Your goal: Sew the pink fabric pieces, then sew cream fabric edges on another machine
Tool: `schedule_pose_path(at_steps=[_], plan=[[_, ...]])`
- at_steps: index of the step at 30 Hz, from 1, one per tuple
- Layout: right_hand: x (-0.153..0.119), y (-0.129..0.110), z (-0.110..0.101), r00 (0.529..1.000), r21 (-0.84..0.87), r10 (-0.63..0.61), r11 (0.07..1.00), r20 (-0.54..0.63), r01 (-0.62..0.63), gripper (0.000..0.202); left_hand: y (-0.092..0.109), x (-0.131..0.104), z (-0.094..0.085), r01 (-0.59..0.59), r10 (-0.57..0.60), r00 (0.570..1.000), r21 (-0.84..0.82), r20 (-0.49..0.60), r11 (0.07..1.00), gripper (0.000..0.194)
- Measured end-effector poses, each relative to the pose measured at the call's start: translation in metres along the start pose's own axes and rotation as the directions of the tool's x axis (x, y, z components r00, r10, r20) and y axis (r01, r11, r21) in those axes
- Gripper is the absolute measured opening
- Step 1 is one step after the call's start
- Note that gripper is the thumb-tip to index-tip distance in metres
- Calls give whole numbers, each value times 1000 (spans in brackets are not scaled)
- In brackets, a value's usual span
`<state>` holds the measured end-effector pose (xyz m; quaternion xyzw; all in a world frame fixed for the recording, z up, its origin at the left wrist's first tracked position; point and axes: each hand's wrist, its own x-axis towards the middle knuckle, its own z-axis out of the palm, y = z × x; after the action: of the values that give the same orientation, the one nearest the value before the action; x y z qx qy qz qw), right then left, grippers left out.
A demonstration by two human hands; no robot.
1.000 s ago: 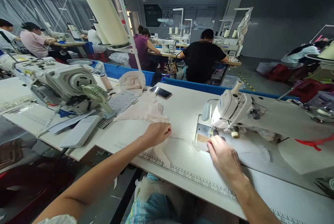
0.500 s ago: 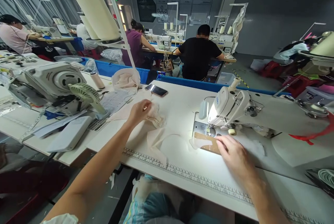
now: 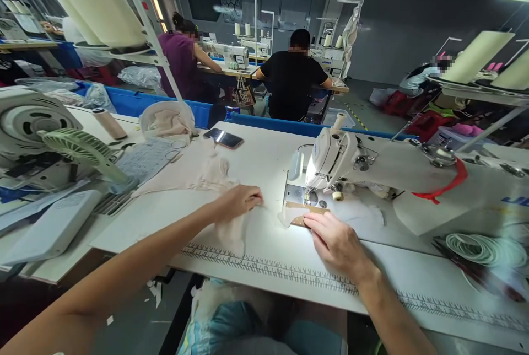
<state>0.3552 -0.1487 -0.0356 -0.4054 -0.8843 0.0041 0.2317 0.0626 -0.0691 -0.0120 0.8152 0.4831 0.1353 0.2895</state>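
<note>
Less space now parts left hand [image 3: 237, 204] from right hand [image 3: 336, 237], leaving both near the card [image 3: 298, 222] before the machine [image 3: 327, 161]: the left has swung from the cloth heap [image 3: 210, 172], curled round something or nothing, I can't tell, and the right holds the card at one end.

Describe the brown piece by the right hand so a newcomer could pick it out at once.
Find the near white sewing machine on the right, then the shiny metal plate beneath its lit end. Just in front of that lies the brown piece, the right hand touching its edge. It is flat and brown, unlike the pale cloth and white tabletop around it.
</note>
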Motion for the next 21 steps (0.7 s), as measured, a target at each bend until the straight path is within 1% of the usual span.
schedule_pose_path(at_steps=[2,4,6,8,10,11,13,15,18,21], plan=[[2,-3,4,999,-80,15,997,35,-12,38,-3,11,-7,47,-39,995,82,-94,996,19],[4,-7,7,998,-146,24,989,54,-15,38,5,18,-10,40,-28,990,83,-141,996,18],[6,-10,10,999,-193,10,981,52,1,39,22,23,-5,-38,36,993,-14,-114,999,16],[6,-10,11,999,-225,-11,974,37,19,38,43,29,9,-123,116,992,-156,-50,980,13],[6,-9,12,999,-247,-25,968,23,30,36,58,39,25,-152,160,987,-269,8,951,11],[5,-9,12,999,-254,-31,967,17,34,35,62,44,32,-147,162,986,-296,29,944,10],[5,-7,13,999,-263,-38,964,10,39,37,64,55,43,-114,134,990,-291,47,950,10],[4,-7,14,999,-269,-46,962,5,46,40,60,62,50,-77,91,995,-256,41,963,9],[3,-7,14,999,-268,-42,962,16,45,41,52,65,55,-54,66,997,-256,36,965,9],[2,-7,13,1000,-239,-20,971,15,23,41,49,64,57,-47,60,997,-270,41,962,9]])
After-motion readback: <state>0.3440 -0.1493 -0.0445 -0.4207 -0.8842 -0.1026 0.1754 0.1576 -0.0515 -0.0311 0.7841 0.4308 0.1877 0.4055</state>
